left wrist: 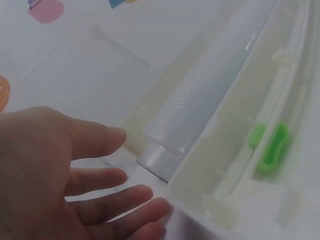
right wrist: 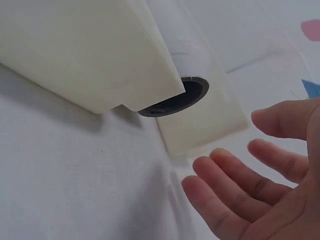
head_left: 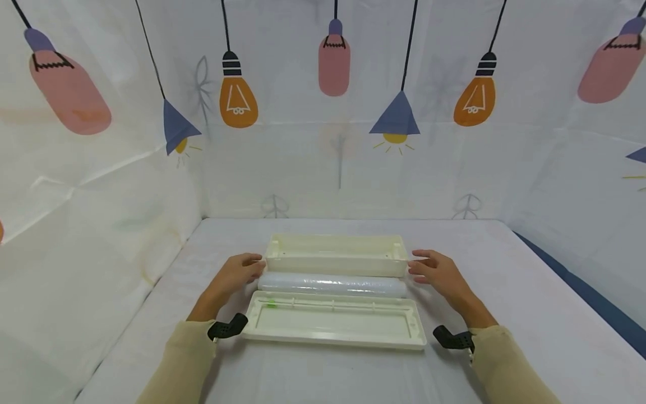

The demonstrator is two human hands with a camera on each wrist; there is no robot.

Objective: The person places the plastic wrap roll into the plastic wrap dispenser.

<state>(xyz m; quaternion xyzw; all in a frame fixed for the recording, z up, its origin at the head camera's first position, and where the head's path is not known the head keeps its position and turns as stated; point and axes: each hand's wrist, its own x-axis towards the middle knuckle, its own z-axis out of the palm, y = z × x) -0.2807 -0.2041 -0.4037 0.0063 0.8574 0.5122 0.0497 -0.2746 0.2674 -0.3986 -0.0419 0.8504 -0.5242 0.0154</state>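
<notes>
A cream plastic box (head_left: 335,266) lies at the back, its open side up. Along its near side is a roll of cling film (head_left: 333,284), with a dark hollow core visible at its end in the right wrist view. Nearest the person lies the cream lid (head_left: 333,325), inner side up, carrying a green slider (left wrist: 274,147) on its rail. My left hand (head_left: 242,272), fingers spread and relaxed, is at the left end of the box and roll. At the box's right end is my right hand (head_left: 436,272), fingers loosely extended. Neither hand holds anything.
A white cloth covers the table (head_left: 373,376). Behind and beside it hang white sheets (head_left: 287,163) printed with lamps and bulbs. A dark blue strip (head_left: 580,280) runs along the right edge of the table. Each wrist wears a black camera mount (head_left: 227,326).
</notes>
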